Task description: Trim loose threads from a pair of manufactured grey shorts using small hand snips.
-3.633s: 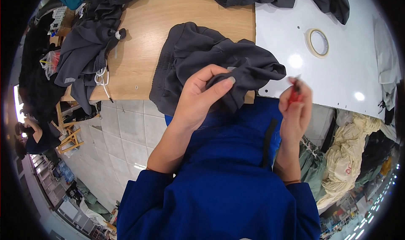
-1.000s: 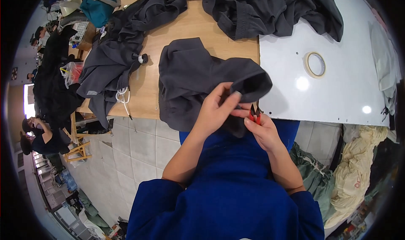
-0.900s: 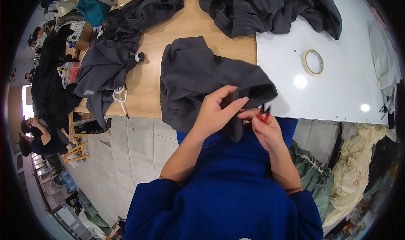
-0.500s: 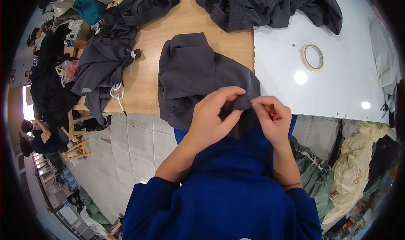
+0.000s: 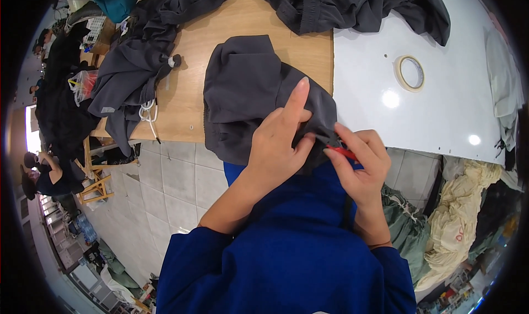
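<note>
A dark grey garment (image 5: pixel 242 88) lies folded at the table's front edge, its near part hanging toward my lap. My left hand (image 5: pixel 281 140) pinches a bit of its cloth between the thumb and bent fingers, while the index finger points up and away. In my right hand (image 5: pixel 363 157) is a pair of red-handled thread snips (image 5: pixel 343 151), gripped between thumb and fingers. The tips of the snips reach the cloth beside my left thumb; the exact spot they touch is hidden.
A roll of cream tape (image 5: pixel 409 73) lies on the white board (image 5: pixel 374 115) at right. More grey garments (image 5: pixel 352 8) are piled along the back, and another (image 5: pixel 129 71) with a white cord (image 5: pixel 147 113) lies at left. Cloth sacks (image 5: pixel 457 220) stand at the lower right. A person (image 5: pixel 52 173) is far left.
The red snips have turned from inside my right palm to point at the cloth, and the right fingers have opened out around them. My left index finger has lifted off the cloth and straightened.
</note>
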Action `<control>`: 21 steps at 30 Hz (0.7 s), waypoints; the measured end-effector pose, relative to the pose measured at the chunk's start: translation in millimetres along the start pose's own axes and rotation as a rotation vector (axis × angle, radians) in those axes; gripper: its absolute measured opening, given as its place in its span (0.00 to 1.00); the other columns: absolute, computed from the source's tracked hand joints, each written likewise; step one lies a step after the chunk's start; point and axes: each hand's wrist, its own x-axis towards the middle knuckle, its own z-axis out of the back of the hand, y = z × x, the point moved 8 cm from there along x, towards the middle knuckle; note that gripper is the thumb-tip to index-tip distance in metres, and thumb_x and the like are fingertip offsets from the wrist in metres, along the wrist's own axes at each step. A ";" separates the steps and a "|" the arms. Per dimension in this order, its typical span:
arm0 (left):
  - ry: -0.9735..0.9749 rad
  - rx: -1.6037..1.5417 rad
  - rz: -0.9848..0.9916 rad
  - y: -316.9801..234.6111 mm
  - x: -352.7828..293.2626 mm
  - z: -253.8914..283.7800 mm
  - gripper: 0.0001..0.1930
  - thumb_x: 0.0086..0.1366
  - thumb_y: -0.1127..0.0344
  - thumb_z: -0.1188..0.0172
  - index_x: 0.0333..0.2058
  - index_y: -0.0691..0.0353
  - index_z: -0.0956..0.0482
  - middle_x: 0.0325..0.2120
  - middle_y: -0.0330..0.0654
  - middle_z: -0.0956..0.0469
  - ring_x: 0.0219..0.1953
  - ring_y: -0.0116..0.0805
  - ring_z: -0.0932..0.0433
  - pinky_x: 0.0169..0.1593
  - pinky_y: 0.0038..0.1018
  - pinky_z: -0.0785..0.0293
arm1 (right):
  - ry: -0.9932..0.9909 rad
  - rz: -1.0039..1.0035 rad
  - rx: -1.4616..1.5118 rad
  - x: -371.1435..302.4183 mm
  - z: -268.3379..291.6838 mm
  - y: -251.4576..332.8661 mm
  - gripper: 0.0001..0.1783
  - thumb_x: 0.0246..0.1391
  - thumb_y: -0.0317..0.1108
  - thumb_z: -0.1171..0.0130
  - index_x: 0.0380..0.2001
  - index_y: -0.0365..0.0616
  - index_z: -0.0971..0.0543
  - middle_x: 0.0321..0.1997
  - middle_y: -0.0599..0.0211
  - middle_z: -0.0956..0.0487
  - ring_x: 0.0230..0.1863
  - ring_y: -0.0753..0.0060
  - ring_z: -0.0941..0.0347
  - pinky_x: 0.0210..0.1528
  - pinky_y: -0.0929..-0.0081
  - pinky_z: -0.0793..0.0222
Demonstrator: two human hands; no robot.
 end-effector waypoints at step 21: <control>0.021 0.119 -0.174 -6.7 -1.8 -12.9 0.39 0.42 0.83 0.43 0.58 0.65 0.42 0.21 0.40 0.33 0.22 0.34 0.34 0.29 0.27 0.34 | -0.062 0.058 -0.294 -1.2 0.0 2.3 0.20 0.29 0.32 0.32 0.34 0.51 0.18 0.19 0.75 0.35 0.18 0.77 0.40 0.21 0.79 0.46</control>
